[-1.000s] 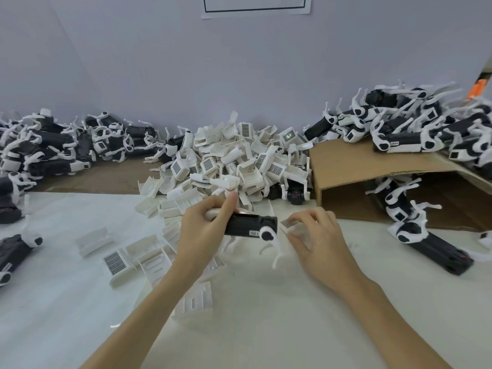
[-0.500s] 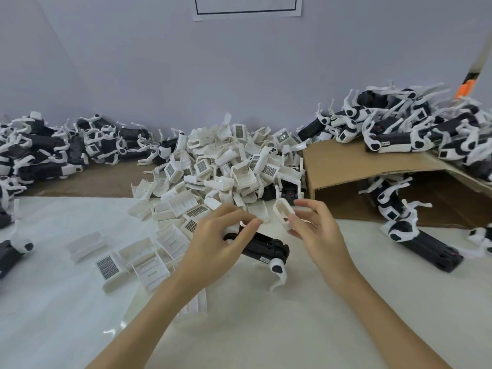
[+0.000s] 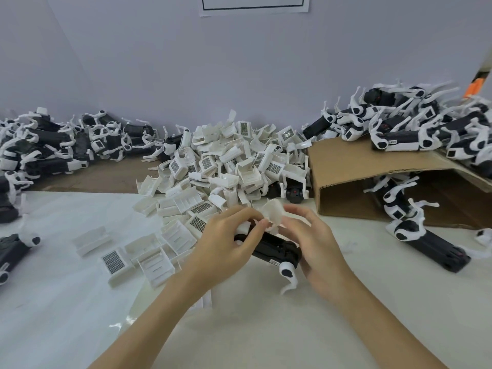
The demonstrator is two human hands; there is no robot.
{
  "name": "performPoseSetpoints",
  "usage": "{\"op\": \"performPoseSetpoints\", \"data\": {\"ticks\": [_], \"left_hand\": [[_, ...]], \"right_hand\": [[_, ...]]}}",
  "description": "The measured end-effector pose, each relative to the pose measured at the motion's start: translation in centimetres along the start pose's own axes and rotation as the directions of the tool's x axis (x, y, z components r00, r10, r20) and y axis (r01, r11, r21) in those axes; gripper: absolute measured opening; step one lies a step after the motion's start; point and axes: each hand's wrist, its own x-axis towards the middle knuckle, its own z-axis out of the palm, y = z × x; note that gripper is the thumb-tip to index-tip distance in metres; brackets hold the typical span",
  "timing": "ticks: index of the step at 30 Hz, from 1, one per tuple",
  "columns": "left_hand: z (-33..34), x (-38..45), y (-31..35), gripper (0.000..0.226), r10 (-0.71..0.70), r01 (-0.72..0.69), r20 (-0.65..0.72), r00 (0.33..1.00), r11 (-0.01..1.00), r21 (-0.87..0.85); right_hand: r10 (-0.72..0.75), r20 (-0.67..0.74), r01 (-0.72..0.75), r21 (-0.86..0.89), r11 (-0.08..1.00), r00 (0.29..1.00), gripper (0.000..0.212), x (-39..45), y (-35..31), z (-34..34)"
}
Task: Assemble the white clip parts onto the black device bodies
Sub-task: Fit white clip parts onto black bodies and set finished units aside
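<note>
Holding 1 black device body (image 3: 277,247) w/ left hand (image 3: 226,243), right hand (image 3: 316,243) pinching 1 white clip (image 3: 274,213).

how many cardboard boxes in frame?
1. The cardboard box lies on its side at right, open side toward the camera, assembled devices piled on top and a few inside. More boxes could sit outside the frame.

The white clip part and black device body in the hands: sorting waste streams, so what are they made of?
The white clip part looks like matte moulded plastic, with thin walls and ribs like those in the pile. The black device body seems hard plastic too, slightly glossy, with moulded seams; anything inside it is hidden.
</note>
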Motion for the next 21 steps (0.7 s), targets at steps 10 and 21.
{"op": "performPoseSetpoints", "data": {"ticks": [10,21], "left_hand": [[-0.2,-0.1,-0.5,0.030,-0.134,0.134,0.002,0.991,0.988,-0.072],[-1.2,-0.1,0.4,0.050,-0.254,0.283,0.199,0.946,0.949,-0.135]], "right_hand": [[0.106,0.081,-0.131,0.451,0.883,0.991,0.052,1.0,-2.1,-2.8],[-0.043,0.163,0.013,0.185,0.983,0.986,0.037,0.2,-2.2,-2.0]]}}
